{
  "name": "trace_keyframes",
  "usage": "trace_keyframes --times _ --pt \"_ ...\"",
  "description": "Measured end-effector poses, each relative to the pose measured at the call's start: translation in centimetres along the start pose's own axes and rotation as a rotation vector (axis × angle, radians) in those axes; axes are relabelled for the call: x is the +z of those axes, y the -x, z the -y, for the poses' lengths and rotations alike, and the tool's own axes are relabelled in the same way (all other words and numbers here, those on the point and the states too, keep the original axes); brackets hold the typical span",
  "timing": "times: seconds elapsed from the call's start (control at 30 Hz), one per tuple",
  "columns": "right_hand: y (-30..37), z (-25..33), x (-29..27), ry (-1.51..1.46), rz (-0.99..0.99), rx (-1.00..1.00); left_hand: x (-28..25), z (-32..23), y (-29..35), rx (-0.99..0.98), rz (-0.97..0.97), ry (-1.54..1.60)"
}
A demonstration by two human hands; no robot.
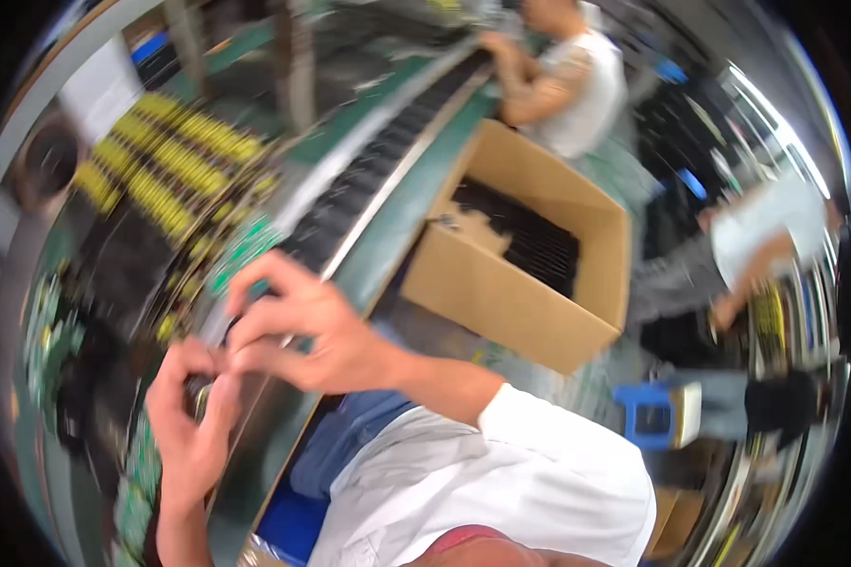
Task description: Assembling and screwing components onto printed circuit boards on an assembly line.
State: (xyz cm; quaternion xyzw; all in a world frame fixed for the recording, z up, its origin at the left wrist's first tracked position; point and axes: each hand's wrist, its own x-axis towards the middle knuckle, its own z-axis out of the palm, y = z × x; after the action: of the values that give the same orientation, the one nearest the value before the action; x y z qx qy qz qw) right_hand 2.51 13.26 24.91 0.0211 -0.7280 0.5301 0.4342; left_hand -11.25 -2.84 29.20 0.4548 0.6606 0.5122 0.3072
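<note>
My left hand [191,420] and my right hand [298,331] meet at the fingertips above the workbench, beside the conveyor. Both are closed, thumb against fingers. A small dark piece shows between the fingers, and a shiny yellowish bit sits within the curl of my left hand. Fingers and blur hide what these are. Just beyond my right hand lies a green circuit board [244,253]. More green boards [140,487] lie left of my left forearm.
A conveyor [373,175] with black parts runs away to the upper right. Right of it stands an open cardboard box [511,307] with black parts inside. Rows of yellow components [165,165] lie upper left. Other people and a blue stool [645,416] are at right.
</note>
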Motion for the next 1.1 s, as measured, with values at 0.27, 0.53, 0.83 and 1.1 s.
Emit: trace_keyframes --times 0.27,0.53,0.83,1.1 --pt "-1.4 -1.9 5.9 -0.541 0.157 0.07 -3.4 -0.8 5.2 0.068 -0.163 0.012" --pt "-0.4 -5.1 10.4 -0.945 0.068 0.384 -6.6 5.8 9.0 0.067 -0.197 -0.529" --pt "2.8 -4.7 14.7 -0.822 -0.039 0.341 -7.1 10.8 8.5 0.43 -0.165 -1.256" --pt "4.7 -4.7 15.1 -0.741 -0.011 0.145 -7.0 11.8 8.2 0.46 -0.145 -1.29"
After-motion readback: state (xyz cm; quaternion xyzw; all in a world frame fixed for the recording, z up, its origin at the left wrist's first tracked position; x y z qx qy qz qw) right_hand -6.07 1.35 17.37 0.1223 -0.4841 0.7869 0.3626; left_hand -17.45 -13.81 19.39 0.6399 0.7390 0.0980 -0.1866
